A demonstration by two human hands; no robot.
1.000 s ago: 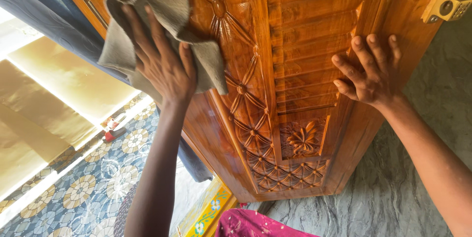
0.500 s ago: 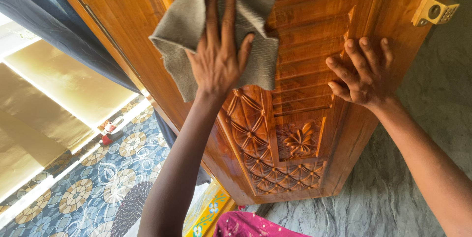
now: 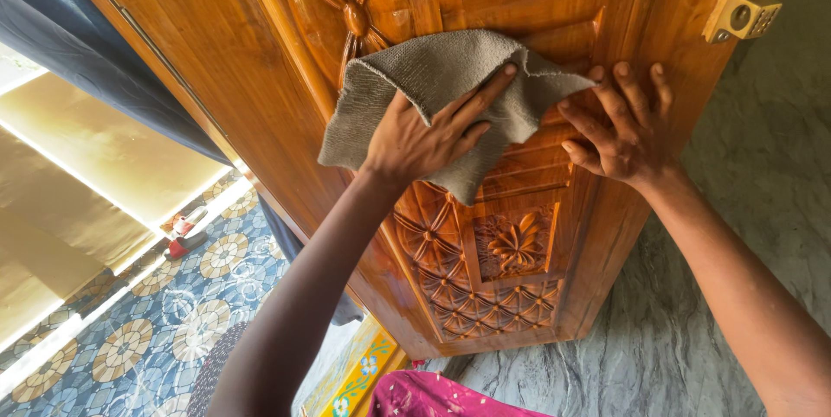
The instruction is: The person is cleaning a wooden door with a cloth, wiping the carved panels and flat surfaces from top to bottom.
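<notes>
Grey cloth (image 3: 450, 88) pressed flat under spread left hand (image 3: 424, 142) on carved door (image 3: 511, 244); door steadied by splayed right hand (image 3: 619, 127); grooves best followed with even pressure.

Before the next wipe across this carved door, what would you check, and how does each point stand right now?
1. Cloth under the palm: the left hand lies flat on the grey cloth, pressing it to the door. Ok.
2. Cloth spread: it is bunched and folded, with one corner reaching the right hand's fingers. Not ok.
3. Door steadied: the right hand is braced with spread fingers on the wooden door near its edge. Ok.
4. Brass latch fitting: well away from both hands. Ok.
5. Lower flower carving: uncovered, below the cloth. Dust on it: cannot tell.
6. Stone floor dry underfoot: cannot tell.
</notes>
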